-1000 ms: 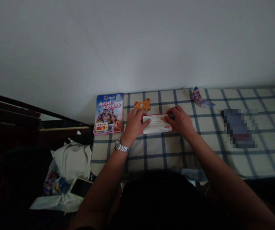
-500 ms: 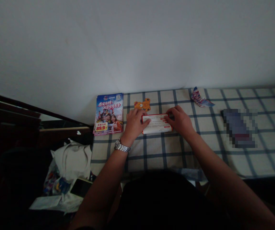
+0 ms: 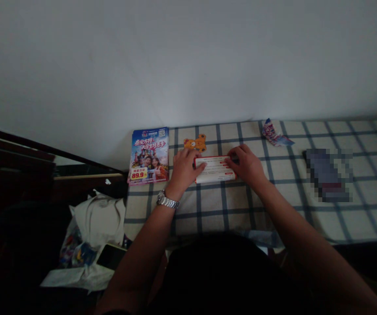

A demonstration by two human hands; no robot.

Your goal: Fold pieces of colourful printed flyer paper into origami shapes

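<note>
Between my two hands is a folded leaflet (image 3: pixel 215 169), white with red edges and small printed text, bent over on the checked cloth. My left hand (image 3: pixel 187 167) grips its left end, thumb on top and fingers at the far edge. At the right end, my right hand (image 3: pixel 243 162) pinches the far corner the same way. A silver watch (image 3: pixel 167 200) is on my left wrist. Just beyond the left fingers shows a flat orange bear figure (image 3: pixel 195 142). To the left lies a stack of colourful flyers (image 3: pixel 149 155) with "89.9" printed on the top one.
A crumpled printed paper (image 3: pixel 275 134) rests near the wall, right of my hands. Further right lies a dark, pixel-blurred object (image 3: pixel 328 175). The checked cloth (image 3: pixel 208 221) covers the surface up to the wall. Lower left are white bags (image 3: pixel 101 216) and a dark phone-like object (image 3: pixel 111 257).
</note>
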